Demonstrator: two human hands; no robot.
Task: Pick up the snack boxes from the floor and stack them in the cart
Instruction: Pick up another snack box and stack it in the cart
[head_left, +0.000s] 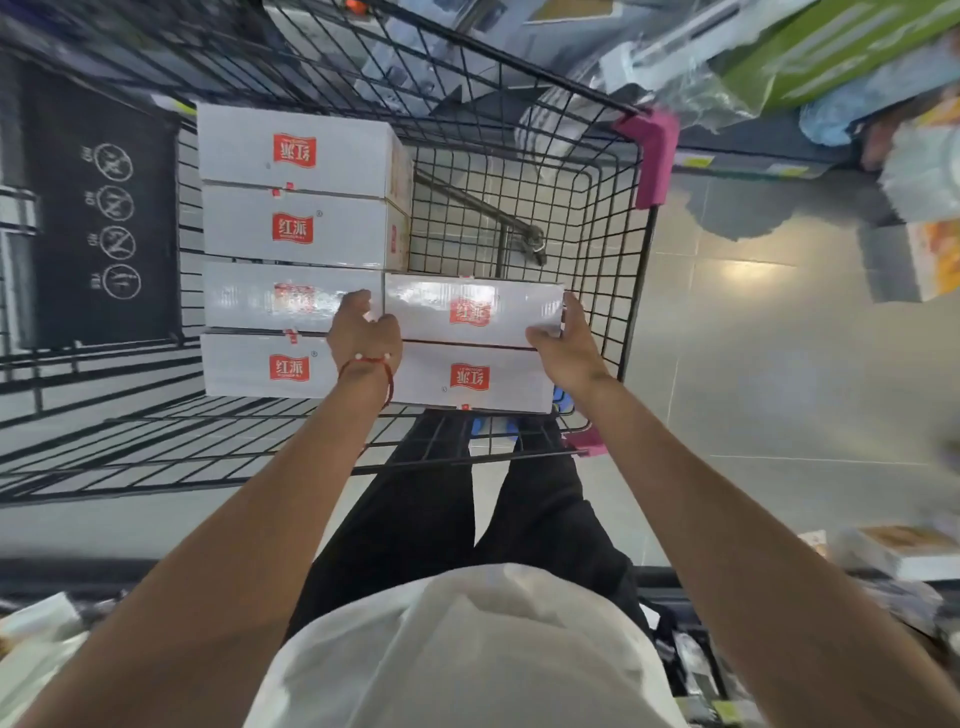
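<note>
Snack boxes in the wire cart (649, 156) are white, each with a red label reading 红派, some inverted. Four boxes (293, 228) line the cart's left side. Both arms extend forward: left hand (363, 332) and right hand (566, 340) grip opposite ends of the held box (472, 312), which sits toward the cart's near right corner beside another box (467, 376).

Bright, even light from overhead fills the aisle, leaving a pale glare patch on the tiled floor (748, 332) just right of the cart (647, 156) and a soft grey shadow on the tiles past its far right corner. Inside the cart, the glossy wrap of the snack boxes (296, 228) shines white, most on the upper snack box (472, 312) at the near right, whose red logo looks smeared. The wide lens bows the cart's wires, and the shelf goods (831, 52) beyond its far right corner are blurred.
</note>
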